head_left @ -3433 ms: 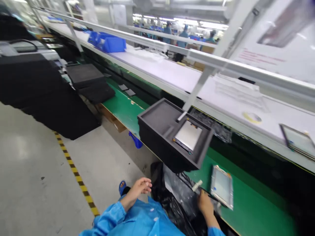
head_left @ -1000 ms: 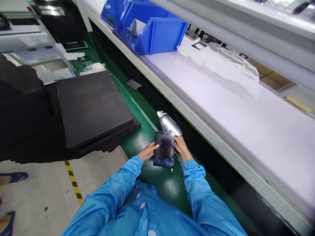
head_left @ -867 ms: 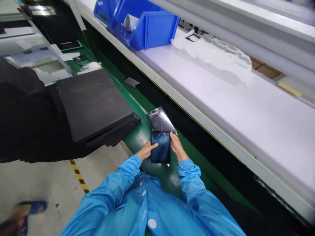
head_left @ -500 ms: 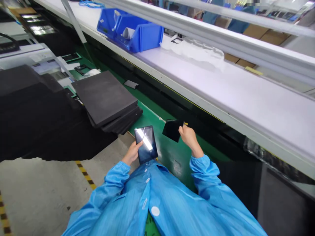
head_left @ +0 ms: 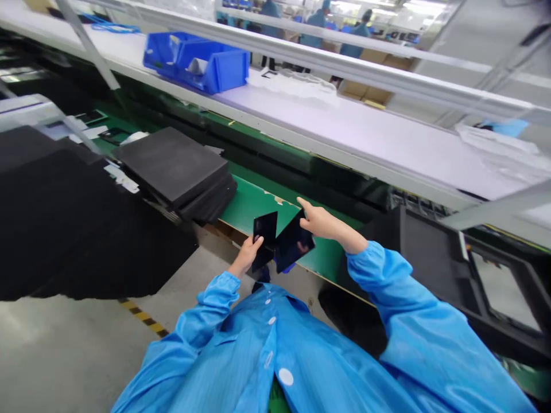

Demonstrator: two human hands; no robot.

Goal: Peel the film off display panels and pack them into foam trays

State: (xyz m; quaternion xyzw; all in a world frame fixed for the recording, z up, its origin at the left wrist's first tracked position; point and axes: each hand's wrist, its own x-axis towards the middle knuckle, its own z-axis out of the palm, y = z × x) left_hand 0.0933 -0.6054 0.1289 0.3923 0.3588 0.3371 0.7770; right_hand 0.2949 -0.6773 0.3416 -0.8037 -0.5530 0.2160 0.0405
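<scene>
Currently | hands grasping: left hand (head_left: 246, 256), black panel (head_left: 266, 225) side edge; right hand (head_left: 322, 222), second panel (head_left: 294, 243) upper edge | green bench (head_left: 246, 202) bare beyond

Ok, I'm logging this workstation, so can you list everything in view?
Glossy flat panels: at least two, black, between and in the hands
Foam stack: one, dark grey, left on bench
Bench: one, green, below shelf
Shelf: one, white, beyond bench
Open bins: two, blue, on shelf
Foam tray: one, dark grey, right
Flat panel in tray: one, silvery, right
Draped sheeting: count unclear, black, left
Striped tape: one strip, yellow-black, floor
Cardboard boxes: count unclear, brown, background
People: at least three, blue-clad, background
Left hand, right hand: bare, centre
Sleeves: two, blue, lower view
</scene>
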